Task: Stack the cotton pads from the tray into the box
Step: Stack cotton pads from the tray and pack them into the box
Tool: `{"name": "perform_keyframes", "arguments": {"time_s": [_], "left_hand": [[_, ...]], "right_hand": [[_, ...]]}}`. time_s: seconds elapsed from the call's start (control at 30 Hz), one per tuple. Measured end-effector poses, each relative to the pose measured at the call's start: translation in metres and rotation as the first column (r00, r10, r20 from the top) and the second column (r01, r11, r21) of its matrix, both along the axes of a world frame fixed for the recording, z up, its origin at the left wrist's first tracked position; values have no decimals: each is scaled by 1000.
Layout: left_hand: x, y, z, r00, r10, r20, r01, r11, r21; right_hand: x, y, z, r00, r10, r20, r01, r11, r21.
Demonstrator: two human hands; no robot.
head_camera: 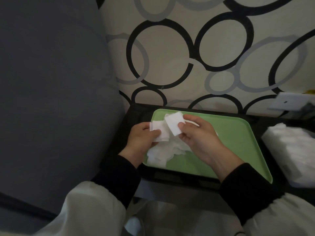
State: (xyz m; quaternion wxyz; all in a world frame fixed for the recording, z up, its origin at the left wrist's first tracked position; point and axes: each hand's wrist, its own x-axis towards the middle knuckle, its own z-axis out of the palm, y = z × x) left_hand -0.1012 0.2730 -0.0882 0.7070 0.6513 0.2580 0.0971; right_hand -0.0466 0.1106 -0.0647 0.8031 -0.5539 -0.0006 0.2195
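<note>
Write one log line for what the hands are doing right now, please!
left hand: holds cotton pads | right hand: pinches one cotton pad | loose pile: on green tray

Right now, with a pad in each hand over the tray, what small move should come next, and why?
Probably lay the right hand's pad onto the pads in the left hand, squaring edges. Both are pinched close together above the green tray, where a loose heap remains.
</note>
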Motion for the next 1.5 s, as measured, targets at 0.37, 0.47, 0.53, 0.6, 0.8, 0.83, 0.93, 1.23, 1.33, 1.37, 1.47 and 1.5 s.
{"name": "perform_keyframes", "arguments": {"time_s": [0.37,0.47,0.53,0.6,0.8,0.83,0.93,1.23,1.33,1.37,1.47,1.5], "left_hand": [[5,-25,10,993,-84,78,98,977,-190],[6,-28,12,988,-111,107,132,968,-216],[5,-29,14,983,-137,125,162,961,-222],[5,-29,14,978,-159,133,186,957,-223],[6,-26,20,987,-121,110,150,940,-308],[6,-24,19,983,-139,118,167,947,-273],[6,-16,13,987,-119,109,130,985,-109],[0,28,6,983,164,83,-162,986,-36],[-2,30,8,986,140,90,-140,990,-11],[-3,30,8,988,127,88,-128,992,1],[-3,30,6,993,96,67,-99,994,49],[-2,30,5,995,87,57,-90,994,64]], "right_hand": [[-1,-4,-4,1000,25,17,-20,971,-236],[-2,-3,-5,998,-9,62,25,964,-266],[-3,-1,-6,994,-28,110,59,957,-285],[-4,2,-7,984,-40,174,92,947,-307],[-6,10,-13,944,-66,322,193,905,-380],[-6,12,-15,943,-62,328,200,892,-405],[-6,16,-19,939,-41,341,214,848,-485],[-12,21,-46,648,577,498,205,497,-843],[-15,28,-52,636,621,458,247,398,-883],[-15,30,-53,637,619,460,263,386,-884],[-17,36,-55,654,605,453,285,358,-889],[-17,38,-55,658,614,436,281,337,-899]]}}
